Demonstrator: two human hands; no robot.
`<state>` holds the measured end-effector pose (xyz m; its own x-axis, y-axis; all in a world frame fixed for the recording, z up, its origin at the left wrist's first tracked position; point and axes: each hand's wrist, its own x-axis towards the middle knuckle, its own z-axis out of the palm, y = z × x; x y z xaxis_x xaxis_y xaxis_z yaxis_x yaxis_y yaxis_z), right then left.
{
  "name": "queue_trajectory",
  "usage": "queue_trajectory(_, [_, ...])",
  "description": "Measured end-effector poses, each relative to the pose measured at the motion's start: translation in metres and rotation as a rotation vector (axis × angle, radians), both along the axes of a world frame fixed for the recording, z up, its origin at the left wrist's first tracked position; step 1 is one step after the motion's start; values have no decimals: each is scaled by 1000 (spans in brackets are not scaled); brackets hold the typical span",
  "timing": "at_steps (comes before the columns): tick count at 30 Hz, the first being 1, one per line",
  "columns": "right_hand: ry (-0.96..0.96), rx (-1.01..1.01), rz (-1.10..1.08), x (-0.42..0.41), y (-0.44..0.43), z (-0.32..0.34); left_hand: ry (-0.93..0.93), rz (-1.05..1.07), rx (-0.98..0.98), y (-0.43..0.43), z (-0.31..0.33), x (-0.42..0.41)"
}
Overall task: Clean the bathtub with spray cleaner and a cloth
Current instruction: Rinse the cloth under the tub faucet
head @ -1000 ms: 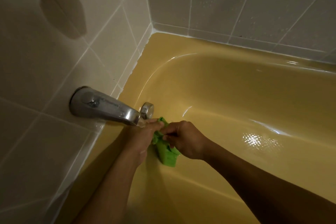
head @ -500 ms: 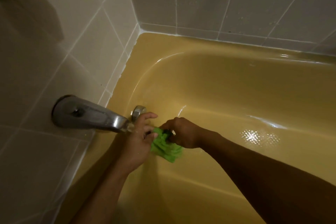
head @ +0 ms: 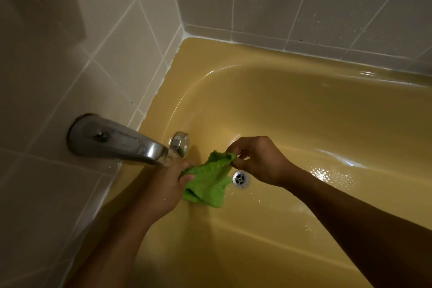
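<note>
A wet green cloth [head: 208,182] hangs between my two hands over the yellow bathtub [head: 304,112], just right of the chrome tub spout [head: 117,141]. My left hand [head: 166,190] grips the cloth's lower left part under the spout's mouth, where water runs. My right hand [head: 257,159] pinches the cloth's upper corner and holds it up and to the right. No spray cleaner is in view.
A round chrome drain [head: 240,179] lies in the tub floor right of the cloth. A chrome overflow knob [head: 180,144] sits on the tub's end wall behind the spout. Tiled walls [head: 280,2] close in the left and far sides.
The cloth was bunched between my hands; now it is spread out. My right hand has lifted and pulled a corner to the right, uncovering the drain.
</note>
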<state>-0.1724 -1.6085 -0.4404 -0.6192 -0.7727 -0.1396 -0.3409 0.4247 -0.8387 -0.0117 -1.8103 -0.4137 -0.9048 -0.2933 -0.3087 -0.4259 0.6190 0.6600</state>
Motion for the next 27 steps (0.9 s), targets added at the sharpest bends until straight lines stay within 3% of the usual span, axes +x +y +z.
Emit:
queue_trajectory(3, [-168, 3, -80, 7, 6, 0, 78, 75, 3, 3, 0, -4])
queue_trajectory(7, [-279, 139, 35, 8, 11, 1, 140, 192, 96, 13, 4, -10])
queue_trajectory(11, [0, 442, 208, 3, 5, 8, 201, 173, 7, 21, -1, -10])
queue_trajectory(13, [42, 410, 55, 0, 2, 12, 132, 152, -25, 19, -5, -7])
queue_trajectory(16, [-173, 201, -188, 3, -6, 20, 58, 168, -55, 12, -12, -4])
queue_trajectory(18, [-264, 111, -189, 13, -18, 22, 25, 323, 191, 16, -15, -9])
queue_trajectory(21, [-272, 42, -195, 30, -40, 24, 16, 640, 808, 23, -19, -19])
queue_trajectory(23, [-305, 21, -214, 38, -47, 23, 62, 695, 1028, 21, -20, -22])
queue_trajectory(24, [-325, 26, -192, 42, -49, 23, 82, 710, 1037, 19, -19, -22])
queue_trajectory(27, [-442, 41, -98, 50, -46, 15, 70, 826, 823, 19, -24, -21])
